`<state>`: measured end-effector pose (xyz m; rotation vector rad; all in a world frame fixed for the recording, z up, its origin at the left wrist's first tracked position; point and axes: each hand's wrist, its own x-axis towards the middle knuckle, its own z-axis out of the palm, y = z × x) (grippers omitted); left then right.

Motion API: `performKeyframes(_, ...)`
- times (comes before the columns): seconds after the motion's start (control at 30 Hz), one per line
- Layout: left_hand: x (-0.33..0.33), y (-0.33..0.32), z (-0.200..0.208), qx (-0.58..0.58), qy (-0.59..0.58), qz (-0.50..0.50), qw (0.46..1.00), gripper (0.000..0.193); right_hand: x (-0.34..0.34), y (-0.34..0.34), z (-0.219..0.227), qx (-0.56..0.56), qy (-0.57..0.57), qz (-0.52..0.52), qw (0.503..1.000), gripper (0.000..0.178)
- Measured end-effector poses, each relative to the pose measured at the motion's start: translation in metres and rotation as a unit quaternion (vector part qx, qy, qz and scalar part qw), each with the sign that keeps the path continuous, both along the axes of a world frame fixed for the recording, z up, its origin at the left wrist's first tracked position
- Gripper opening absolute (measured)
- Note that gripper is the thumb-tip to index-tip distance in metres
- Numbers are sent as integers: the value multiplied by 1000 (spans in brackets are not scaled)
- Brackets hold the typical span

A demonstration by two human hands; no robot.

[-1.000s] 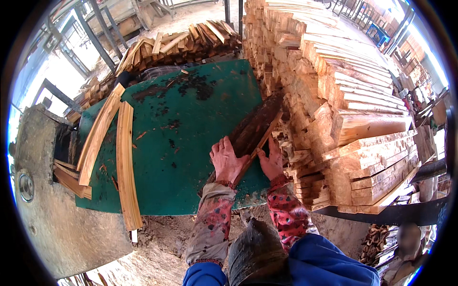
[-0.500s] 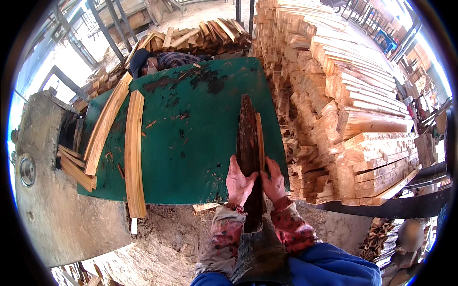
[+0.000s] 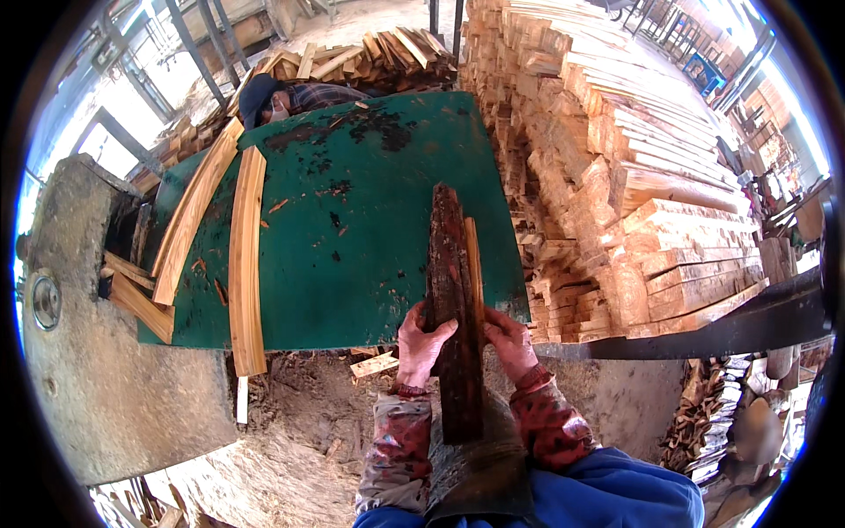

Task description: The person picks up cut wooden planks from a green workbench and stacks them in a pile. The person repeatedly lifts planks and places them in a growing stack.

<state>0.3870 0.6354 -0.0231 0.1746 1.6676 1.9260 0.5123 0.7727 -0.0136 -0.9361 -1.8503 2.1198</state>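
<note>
A long board with dark, rough bark on its upper face (image 3: 455, 282) lies partly on the green tabletop (image 3: 308, 299), its near end jutting past the table's edge over my apron. Along its right side runs a thin strip of pale wood (image 3: 475, 264). My left hand (image 3: 422, 341) is closed on the bark board's left edge, thumb on top and fingers hidden beneath. My right hand (image 3: 510, 345) is closed at the right side, by the near end of the pale strip; its fingertips are partly hidden.
Two planed planks (image 3: 247, 264) (image 3: 198, 216) lie at the table's left. Beside them stands a worn grey machine body (image 3: 114, 352). A tall stack of cut boards (image 3: 678, 202) lines the right side. Across the table, a person in a dark cap (image 3: 258, 99) bends low before a wood pile (image 3: 387, 57).
Both hands have drawn back toward me with the bark board. Its near end now shows above my apron, and the pale strip has shifted slightly nearer.
</note>
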Motion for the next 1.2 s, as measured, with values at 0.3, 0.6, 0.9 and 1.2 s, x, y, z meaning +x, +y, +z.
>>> performKeyframes(0.3,38,-22,-14,8,-24,3,1000,60,23,-34,-5,-278,93,-2,956,60)
performKeyframes(0.6,106,-51,3,25,11,43,999,48,58,-59,12,-79,32,124,989,73)
performKeyframes(0.9,224,-133,32,72,-152,14,986,56,177,-149,5,-69,34,130,988,93)
performKeyframes(1.2,313,-173,-3,37,-337,-183,923,67,307,-203,-1,-55,-40,13,998,83)
